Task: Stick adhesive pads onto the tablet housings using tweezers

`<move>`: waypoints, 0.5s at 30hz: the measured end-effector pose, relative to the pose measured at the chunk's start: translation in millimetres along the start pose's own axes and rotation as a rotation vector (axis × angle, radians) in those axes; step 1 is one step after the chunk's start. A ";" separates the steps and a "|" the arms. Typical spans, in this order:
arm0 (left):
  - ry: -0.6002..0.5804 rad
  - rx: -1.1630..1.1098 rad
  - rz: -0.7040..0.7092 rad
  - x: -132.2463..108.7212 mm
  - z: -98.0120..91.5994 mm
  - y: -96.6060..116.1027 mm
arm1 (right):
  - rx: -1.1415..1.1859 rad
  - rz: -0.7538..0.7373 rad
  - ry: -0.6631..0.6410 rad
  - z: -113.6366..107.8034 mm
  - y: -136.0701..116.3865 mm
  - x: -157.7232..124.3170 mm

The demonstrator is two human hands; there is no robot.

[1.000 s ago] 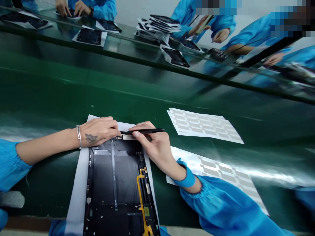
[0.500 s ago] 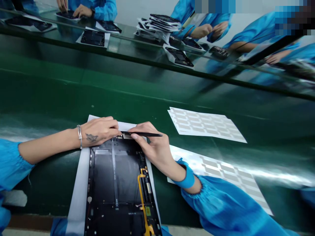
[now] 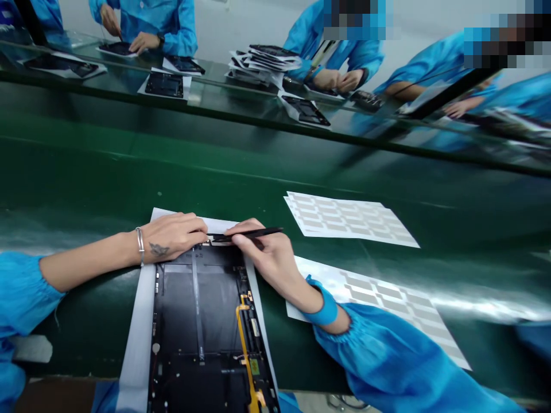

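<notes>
An opened tablet housing [image 3: 215, 310], black inside with an orange flex cable [image 3: 243, 338], lies on a white paper sheet [image 3: 135, 338] in front of me. My left hand [image 3: 174, 235] rests across its upper left corner, fingers curled together at the top edge; whatever they pinch is hidden. In my right hand [image 3: 271, 252] is a pair of black tweezers [image 3: 258, 232], held like a pen. Their tips point left and touch or hover just over the top edge, close to my left fingertips. A small pale strip shows under the tweezers there.
Right of the housing lie white sheets of grey stickers [image 3: 353, 215], with another sticker sheet [image 3: 400, 304] nearer my right forearm. Across the green bench runs a raised glass shelf [image 3: 241, 86] carrying more housings and a stack of them [image 3: 262, 63]. Co-workers in blue sit behind it.
The tweezers have tilted, their rear end a little higher and their tips slightly lower. My left hand keeps its place on the housing. The view has shifted slightly.
</notes>
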State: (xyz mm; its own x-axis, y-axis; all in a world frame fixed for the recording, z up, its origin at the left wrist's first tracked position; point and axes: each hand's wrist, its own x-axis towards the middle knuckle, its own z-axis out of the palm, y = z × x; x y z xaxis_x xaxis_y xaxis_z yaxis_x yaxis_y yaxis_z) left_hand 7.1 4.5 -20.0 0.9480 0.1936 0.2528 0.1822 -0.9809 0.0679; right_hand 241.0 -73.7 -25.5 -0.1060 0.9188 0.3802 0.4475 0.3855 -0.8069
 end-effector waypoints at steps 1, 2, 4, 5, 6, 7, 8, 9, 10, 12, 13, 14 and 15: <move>-0.012 0.011 0.002 -0.3 0.4 0.3 | 0.027 0.079 0.032 -4.3 2.3 -1.0; -0.021 0.022 0.002 -0.7 0.9 0.4 | 0.053 0.160 0.076 -8.6 5.2 -2.5; -0.025 0.038 0.011 -1.4 2.0 0.0 | 0.102 0.302 0.165 -16.1 11.5 -6.0; -0.021 0.044 0.017 -1.6 2.4 -0.3 | 0.125 0.357 0.194 -18.8 14.3 -7.7; -0.016 0.051 0.021 -1.6 2.7 -0.7 | 0.145 0.400 0.210 -20.5 16.5 -8.9; -0.010 0.058 0.024 -1.5 2.8 -1.1 | 0.162 0.432 0.217 -21.4 17.8 -9.7; -0.006 0.065 0.025 -1.3 2.7 -1.5 | 0.173 0.454 0.217 -21.6 18.2 -9.9; -0.005 0.071 0.024 -1.1 2.4 -1.7 | 0.179 0.468 0.215 -21.2 17.9 -9.6; -0.008 0.076 0.021 -0.8 1.9 -1.9 | 0.181 0.477 0.215 -20.5 16.9 -9.0; -0.018 0.079 0.017 -0.4 0.9 -2.1 | 0.176 0.489 0.215 -18.9 14.2 -7.3; -0.024 0.078 0.015 -0.4 0.4 -2.2 | 0.173 0.493 0.217 -18.2 12.9 -6.6; -0.027 0.077 0.014 -0.4 0.0 -2.3 | 0.172 0.496 0.220 -17.6 11.7 -6.2; -0.027 0.074 0.016 -0.5 -0.2 -2.4 | 0.174 0.495 0.222 -17.2 10.7 -5.9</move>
State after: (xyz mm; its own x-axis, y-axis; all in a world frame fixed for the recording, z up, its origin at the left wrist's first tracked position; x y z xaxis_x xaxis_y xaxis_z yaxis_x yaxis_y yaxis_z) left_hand 6.1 6.8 -20.0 0.9573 0.1787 0.2273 0.1853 -0.9827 -0.0076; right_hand 261.7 -76.5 -28.6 0.2771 0.9608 0.0086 0.2418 -0.0610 -0.9684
